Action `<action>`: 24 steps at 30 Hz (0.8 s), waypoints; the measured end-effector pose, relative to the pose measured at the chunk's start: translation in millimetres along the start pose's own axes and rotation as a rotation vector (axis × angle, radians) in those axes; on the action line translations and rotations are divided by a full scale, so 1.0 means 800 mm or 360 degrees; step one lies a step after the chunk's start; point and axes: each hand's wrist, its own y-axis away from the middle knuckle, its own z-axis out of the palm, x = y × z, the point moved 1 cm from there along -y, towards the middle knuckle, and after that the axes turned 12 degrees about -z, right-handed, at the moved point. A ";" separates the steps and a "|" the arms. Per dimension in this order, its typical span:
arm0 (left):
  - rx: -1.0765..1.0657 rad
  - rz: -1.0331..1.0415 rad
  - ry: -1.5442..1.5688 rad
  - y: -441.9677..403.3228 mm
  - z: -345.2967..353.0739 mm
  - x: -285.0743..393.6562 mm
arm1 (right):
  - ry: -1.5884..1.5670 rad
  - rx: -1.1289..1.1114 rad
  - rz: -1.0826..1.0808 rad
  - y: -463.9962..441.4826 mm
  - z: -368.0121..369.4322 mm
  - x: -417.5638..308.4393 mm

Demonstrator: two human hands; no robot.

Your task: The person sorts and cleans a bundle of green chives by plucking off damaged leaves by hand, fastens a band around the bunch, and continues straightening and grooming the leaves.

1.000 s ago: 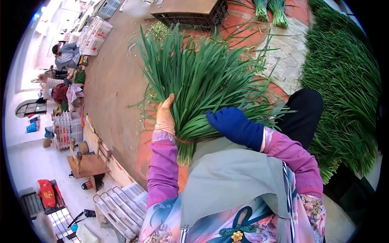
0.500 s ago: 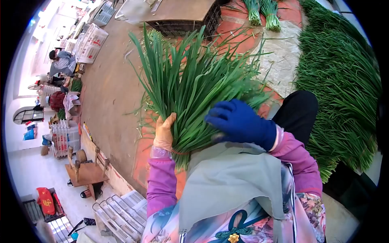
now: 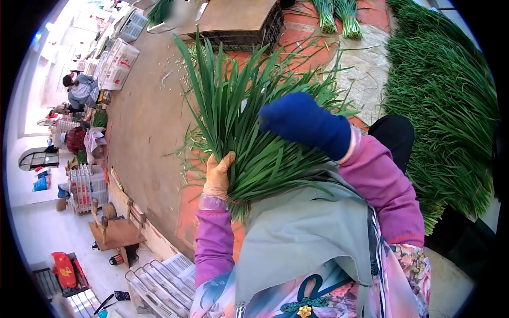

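A big bunch of garlic chives (image 3: 265, 122) fans out in front of my lap, its long flat leaves pointing away from me. My left hand (image 3: 218, 175), in a tan glove, is closed round its left side, near the stem end. My right hand (image 3: 297, 119), in a dark blue glove, is over the leaves on the right. Motion smears its fingers, so their grip is not visible. A grey apron (image 3: 302, 233) covers my lap, and some lower leaves rest against it.
A long heap of chives (image 3: 440, 106) lies along my right. Tied bunches (image 3: 348, 18) lie on the red floor ahead. A wooden board (image 3: 233, 16) tops a black crate (image 3: 238, 40). At left are a small stool (image 3: 117, 233), white baskets (image 3: 164, 283) and people (image 3: 82, 90) working.
My right hand has moved up and slightly left, across the leaves. My left hand keeps its hold on the chives, with a slight shift in view.
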 end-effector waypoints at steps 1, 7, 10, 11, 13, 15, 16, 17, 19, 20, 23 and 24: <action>0.0007 -0.0004 0.0011 0.001 0.000 0.000 | -0.1020 0.0443 0.0458 0.010 -0.009 0.007; -0.0017 -0.0059 0.0131 0.007 0.011 0.012 | -0.0211 0.1324 0.0696 0.022 -0.039 0.036; -0.0044 -0.0062 0.0124 0.007 0.015 0.015 | 0.0401 0.0821 0.0364 0.008 -0.057 -0.007; -0.0039 -0.0064 0.0128 0.006 0.014 0.014 | 0.0117 0.0579 0.0291 0.002 -0.057 -0.025; 0.0084 -0.0095 0.0002 0.003 0.010 0.010 | 0.0112 0.0266 0.0302 -0.005 -0.031 -0.043; 0.0077 -0.0081 -0.0015 0.000 0.006 0.006 | 0.0118 -0.0044 0.0320 -0.006 -0.005 -0.046; 0.0076 -0.0069 -0.0023 0.000 0.005 0.005 | 0.0017 -0.0155 0.0312 -0.006 0.005 -0.045; 0.0079 -0.0073 -0.0023 0.001 0.004 0.004 | -0.0090 -0.0267 0.0303 -0.005 0.016 -0.045; 0.0072 -0.0044 -0.0042 0.003 0.005 0.005 | -0.0404 0.0172 0.0439 0.002 0.030 -0.040; 0.0069 -0.0047 -0.0044 0.002 0.005 0.006 | -0.0709 0.0617 0.0568 0.009 0.034 -0.034; 0.0013 -0.0059 0.0035 0.003 0.003 0.006 | -0.2010 0.1345 0.1118 0.022 -0.017 0.002; 0.0012 -0.0043 0.0052 0.003 0.004 0.007 | -0.1791 0.1365 0.1022 0.025 -0.028 0.005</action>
